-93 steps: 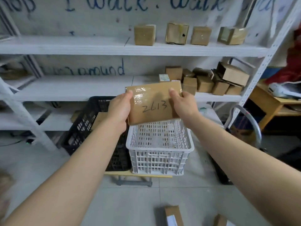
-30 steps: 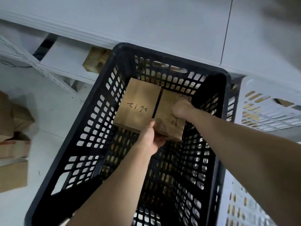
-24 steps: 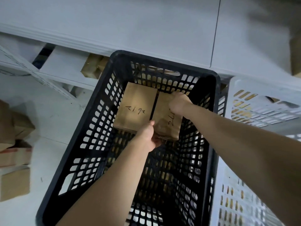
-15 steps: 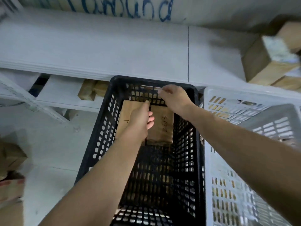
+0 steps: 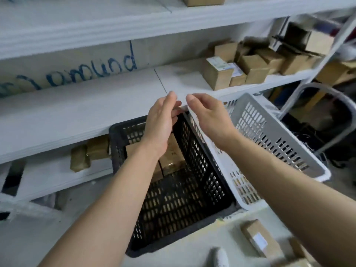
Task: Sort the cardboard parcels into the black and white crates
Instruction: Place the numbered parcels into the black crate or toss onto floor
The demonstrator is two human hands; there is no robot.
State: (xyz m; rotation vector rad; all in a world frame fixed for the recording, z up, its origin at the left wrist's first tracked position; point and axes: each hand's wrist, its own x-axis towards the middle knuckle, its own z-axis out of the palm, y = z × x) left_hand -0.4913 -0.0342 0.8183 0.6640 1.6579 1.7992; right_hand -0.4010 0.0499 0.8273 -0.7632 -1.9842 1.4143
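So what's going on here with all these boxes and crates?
A person is sorting cardboard parcels into two crates on the floor below a white shelf. Right now both hands are empty: the left hand and right hand hover open above the black crate, which holds flat parcels at its far end. The white crate sits right beside it. More small boxes wait on the shelf.

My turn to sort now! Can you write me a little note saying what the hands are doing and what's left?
Left hand and right hand: both empty, raised above the black crate.
Done: two parcels lie in the black crate at its far end.
White crate: beside it on the right; contents hard to see.
Left: boxes on the shelf and a parcel on the floor remain unsorted.
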